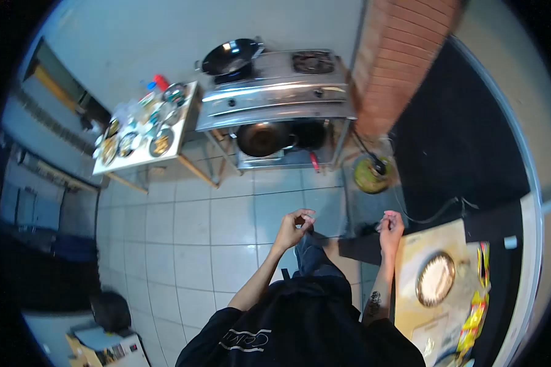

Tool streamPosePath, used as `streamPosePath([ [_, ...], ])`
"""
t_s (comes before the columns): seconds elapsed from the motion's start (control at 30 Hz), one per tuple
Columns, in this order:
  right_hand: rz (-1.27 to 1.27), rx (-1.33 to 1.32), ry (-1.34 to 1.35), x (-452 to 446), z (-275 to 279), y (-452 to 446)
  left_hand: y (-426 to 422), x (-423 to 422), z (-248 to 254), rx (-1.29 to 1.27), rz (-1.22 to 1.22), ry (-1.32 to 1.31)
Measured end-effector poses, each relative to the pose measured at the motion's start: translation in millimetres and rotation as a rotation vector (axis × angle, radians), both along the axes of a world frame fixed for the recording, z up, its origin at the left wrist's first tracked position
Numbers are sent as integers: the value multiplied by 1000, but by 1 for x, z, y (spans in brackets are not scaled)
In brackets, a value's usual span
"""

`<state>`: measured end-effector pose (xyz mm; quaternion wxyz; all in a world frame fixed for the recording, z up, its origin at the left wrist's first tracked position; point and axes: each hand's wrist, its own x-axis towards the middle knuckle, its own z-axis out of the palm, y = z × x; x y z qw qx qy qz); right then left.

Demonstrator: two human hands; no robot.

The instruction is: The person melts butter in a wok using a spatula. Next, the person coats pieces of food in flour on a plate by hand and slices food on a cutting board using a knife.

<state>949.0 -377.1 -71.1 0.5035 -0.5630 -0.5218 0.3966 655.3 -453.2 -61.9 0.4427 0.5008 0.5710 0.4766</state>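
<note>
My left hand (292,229) hangs in the air in front of my body above the tiled floor, its fingers loosely bent and nothing seen in it. My right hand (392,231) is raised beside the near table's corner, fingers half curled, also with nothing visible in it. Closest to the right hand is the wooden board (410,244) on that table. On the board lies a round metal tray holding white powder (436,280). Yellow packets (473,318) lie along the table's right side, beside a clear plastic bag (465,272).
Ahead stands a steel gas stove (272,101) with a black wok (231,58) on its left burner and another wok (263,139) on the shelf below. A green gas cylinder (371,177) stands right of it. At left, a white table (180,125) carries several bowls.
</note>
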Motion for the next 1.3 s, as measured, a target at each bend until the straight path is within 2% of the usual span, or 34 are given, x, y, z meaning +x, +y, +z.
streamPosePath([
  [0.17, 113, -67, 74, -64, -1, 84, 50, -66, -20, -43, 122, -65],
  [0.33, -7, -113, 225, -66, -18, 126, 126, -80, -13, -120, -63, 55],
  [0.43, -211, -64, 161, -40, -5, 111, 167, -52, -12, -139, -288, 77],
  [0.5, -400, -79, 120, -7, -4, 81, 182, -26, -27, -125, -457, -18],
  [0.6, -793, -15, -80, 38, -14, 7, 187, 25, -25, -185, -733, -35],
  [0.63, -914, -11, -256, 53, -16, -26, 184, 43, -24, -219, -832, -33],
  [0.7, -1227, -89, -280, 76, -37, -88, 177, 77, -37, -219, -1039, -119],
  [0.77, -1397, -196, -327, 89, -32, -138, 164, 109, -25, -272, -1225, -16],
  [0.83, -1621, -319, -282, 99, -36, -172, 151, 134, -18, -278, -1355, -34],
  [0.9, -1643, -331, -298, 116, -46, -187, 140, 152, -11, -244, -1454, 13],
  [1.0, -1597, -308, 25, 130, -21, -168, 133, 158, -20, -328, -1605, -16],
  [1.03, -1564, -258, 146, 138, -18, -164, 131, 158, -21, -323, -1609, -22],
  [1.1, -1578, -268, 114, 153, -31, -159, 130, 153, -22, -440, -1571, -114],
  [1.17, -1746, -281, 22, 176, -64, -159, 134, 148, -13, -462, -1528, -120],
  [1.2, -1736, -274, 125, 170, -46, -152, 137, 145, -12, -534, -1475, -126],
  [1.23, -1718, -253, 100, 174, -49, -153, 141, 142, -11, -603, -1417, -133],
  [1.3, -1651, -98, 249, 165, -37, -151, 151, 137, -12, -626, -1353, -152],
])
